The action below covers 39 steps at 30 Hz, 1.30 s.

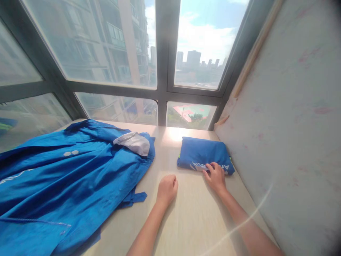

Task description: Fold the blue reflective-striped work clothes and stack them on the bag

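Observation:
A blue garment with white lettering lies folded into a flat bundle (204,151) near the right wall. My right hand (216,179) is at its near edge, fingertips on top of the lettering and thumb at the front edge, gripping it lightly. My left hand (167,188) rests on the pale wooden surface (186,220), curled into a fist with nothing visible in it. To its left a larger blue jacket (87,177) is spread out in loose wrinkles. White lining (134,143) shows at the jacket's far right part, and a strap tab (140,196) sticks out toward my left hand.
Grey-framed windows (163,71) rise behind the surface, with buildings outside. A pale patterned wall (287,124) closes off the right side, close to the folded bundle. A worn wooden trim (255,53) runs between window and wall.

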Each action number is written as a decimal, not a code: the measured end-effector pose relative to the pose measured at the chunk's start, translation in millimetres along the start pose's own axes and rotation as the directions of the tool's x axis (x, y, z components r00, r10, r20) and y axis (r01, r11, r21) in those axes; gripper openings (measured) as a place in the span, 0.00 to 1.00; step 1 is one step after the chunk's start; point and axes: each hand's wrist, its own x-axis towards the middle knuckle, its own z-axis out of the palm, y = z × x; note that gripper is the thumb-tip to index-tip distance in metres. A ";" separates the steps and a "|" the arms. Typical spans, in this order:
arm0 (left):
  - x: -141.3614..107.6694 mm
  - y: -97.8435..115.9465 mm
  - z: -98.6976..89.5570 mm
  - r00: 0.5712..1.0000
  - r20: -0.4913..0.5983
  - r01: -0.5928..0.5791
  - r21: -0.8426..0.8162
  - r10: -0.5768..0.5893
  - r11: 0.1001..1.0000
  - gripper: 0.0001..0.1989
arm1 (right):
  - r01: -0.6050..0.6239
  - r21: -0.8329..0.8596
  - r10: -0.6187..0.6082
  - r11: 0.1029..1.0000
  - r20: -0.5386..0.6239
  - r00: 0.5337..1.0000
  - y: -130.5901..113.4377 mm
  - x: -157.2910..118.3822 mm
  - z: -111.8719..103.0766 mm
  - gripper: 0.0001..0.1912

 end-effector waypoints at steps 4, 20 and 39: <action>0.0 -4.1 2.0 1.000 -0.030 -0.003 -0.055 0.001 0.998 0.09 | 0.019 0.056 -0.015 0.998 -0.062 0.998 0.4 -53.9 -28.3 0.17; 0.6 -8.1 3.3 0.999 -0.042 -0.006 -0.078 0.003 0.997 0.10 | -0.168 0.012 0.162 0.986 0.206 0.965 -36.2 -26.4 -61.3 0.16; 0.1 -10.0 5.7 0.998 -0.064 0.019 -0.101 -0.025 0.995 0.10 | -0.010 0.274 -0.030 0.962 0.142 0.989 -19.7 -13.9 -114.6 0.13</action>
